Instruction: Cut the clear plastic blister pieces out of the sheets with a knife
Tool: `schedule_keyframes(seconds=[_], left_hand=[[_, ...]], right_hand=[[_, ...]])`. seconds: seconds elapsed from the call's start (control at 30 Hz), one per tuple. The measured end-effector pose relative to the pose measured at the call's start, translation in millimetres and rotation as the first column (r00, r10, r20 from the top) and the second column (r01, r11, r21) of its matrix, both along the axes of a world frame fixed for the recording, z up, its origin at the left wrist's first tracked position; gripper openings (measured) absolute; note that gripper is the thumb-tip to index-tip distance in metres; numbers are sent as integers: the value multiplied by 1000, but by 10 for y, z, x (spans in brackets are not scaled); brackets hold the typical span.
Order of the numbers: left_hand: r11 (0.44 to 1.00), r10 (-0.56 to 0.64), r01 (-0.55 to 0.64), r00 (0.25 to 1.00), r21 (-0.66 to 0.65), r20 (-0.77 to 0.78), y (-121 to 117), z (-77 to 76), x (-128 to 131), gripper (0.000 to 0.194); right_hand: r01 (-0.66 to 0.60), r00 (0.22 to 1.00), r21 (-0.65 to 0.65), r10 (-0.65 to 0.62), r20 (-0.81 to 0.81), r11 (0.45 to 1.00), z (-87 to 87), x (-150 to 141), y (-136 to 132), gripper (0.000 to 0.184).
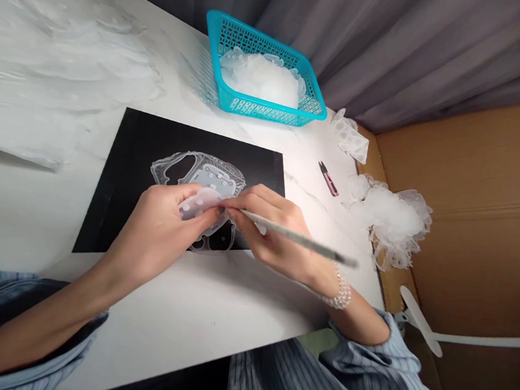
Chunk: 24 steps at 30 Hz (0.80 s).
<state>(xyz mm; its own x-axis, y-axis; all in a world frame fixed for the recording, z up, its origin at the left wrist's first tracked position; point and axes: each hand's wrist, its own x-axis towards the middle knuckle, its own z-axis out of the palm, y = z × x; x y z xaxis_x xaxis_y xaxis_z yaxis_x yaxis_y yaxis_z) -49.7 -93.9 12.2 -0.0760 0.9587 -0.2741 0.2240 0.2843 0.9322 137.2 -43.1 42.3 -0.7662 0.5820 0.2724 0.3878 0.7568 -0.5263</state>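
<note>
My left hand pinches a small translucent plastic piece with pale dots on it, just above the black mat. My right hand grips a long, slim grey-white tool, and its fingers meet the piece from the right. The tool's tip is hidden by my fingers. Under both hands, a larger clear moulded plastic sheet lies on the mat, partly covered by them.
A turquoise plastic basket holds a heap of clear scraps at the back. Pink-handled thread snips and loose clear scraps lie on the right of the marble-patterned table. Cardboard and a white lamp arm stand beyond its edge.
</note>
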Motion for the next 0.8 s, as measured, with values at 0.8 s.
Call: schedule_keyframes(seconds=[0.8], left_hand=[[983, -147, 149, 989, -104, 25, 62, 45, -135, 30]], right_hand=[[125, 961, -703, -263, -91, 700, 40, 54, 147, 40]])
